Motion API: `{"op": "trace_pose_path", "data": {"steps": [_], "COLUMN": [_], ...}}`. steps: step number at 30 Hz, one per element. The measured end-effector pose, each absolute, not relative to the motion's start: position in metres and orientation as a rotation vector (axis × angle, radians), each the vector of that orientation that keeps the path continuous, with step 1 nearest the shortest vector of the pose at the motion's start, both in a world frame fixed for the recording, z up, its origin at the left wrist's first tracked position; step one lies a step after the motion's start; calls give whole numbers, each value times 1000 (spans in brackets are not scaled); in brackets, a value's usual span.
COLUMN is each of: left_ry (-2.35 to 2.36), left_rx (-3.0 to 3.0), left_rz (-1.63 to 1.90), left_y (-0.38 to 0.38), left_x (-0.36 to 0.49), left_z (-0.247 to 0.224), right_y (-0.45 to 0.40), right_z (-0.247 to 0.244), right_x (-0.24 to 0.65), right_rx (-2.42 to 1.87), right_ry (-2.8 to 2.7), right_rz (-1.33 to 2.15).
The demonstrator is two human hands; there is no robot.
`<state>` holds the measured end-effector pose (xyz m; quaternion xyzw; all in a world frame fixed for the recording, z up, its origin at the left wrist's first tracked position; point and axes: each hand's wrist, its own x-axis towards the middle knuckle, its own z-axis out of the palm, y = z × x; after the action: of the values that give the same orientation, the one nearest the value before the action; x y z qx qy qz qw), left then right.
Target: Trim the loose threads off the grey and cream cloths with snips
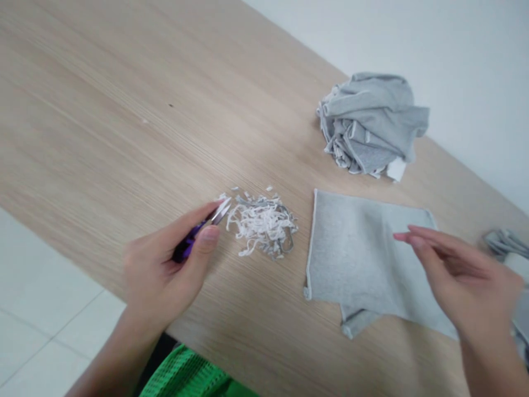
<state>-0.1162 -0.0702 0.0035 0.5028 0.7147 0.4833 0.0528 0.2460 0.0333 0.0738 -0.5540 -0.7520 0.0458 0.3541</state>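
Note:
My left hand (pixel 171 264) is closed around small thread snips (pixel 194 238) with a purple handle. Their metal blades point up and right, slightly apart, towards a heap of white and grey thread trimmings (pixel 264 223). On the right, my right hand (pixel 467 275) hovers over or touches a flat grey cloth piece (pixel 351 242) with pale stitched edges. Thumb and fingertips are pinched together there; what they hold, if anything, is too small to make out. A folded corner of grey fabric (pixel 357 320) sticks out from under the cloth's near edge.
A crumpled pile of grey cloth pieces (pixel 372 121) sits near the far edge of the wooden table (pixel 124 110). More grey fabric (pixel 506 242) lies at the right, partly behind my right hand. Green mesh clothing (pixel 190 375) shows at the bottom, beside the tiled floor (pixel 45 309).

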Motion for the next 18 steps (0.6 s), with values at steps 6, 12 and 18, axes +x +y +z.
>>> {"op": "trace_pose_path", "data": {"steps": [6,12,18], "left_ry": [2170,2157,2223], "left_rx": [1584,1551,1622], "left_rz": [1342,1294,1128], "left_y": [-71,-71,-65], "left_x": [-117,-122,-128], "left_z": [4,-9,-19], "right_y": [-39,-76,-66], "right_z": [30,3,7], "right_x": [347,390,399], "right_rx": [-1742,-1903,-1763], "right_ry": [-1674,-1599,-1645], "right_rz": [115,95,59]}}
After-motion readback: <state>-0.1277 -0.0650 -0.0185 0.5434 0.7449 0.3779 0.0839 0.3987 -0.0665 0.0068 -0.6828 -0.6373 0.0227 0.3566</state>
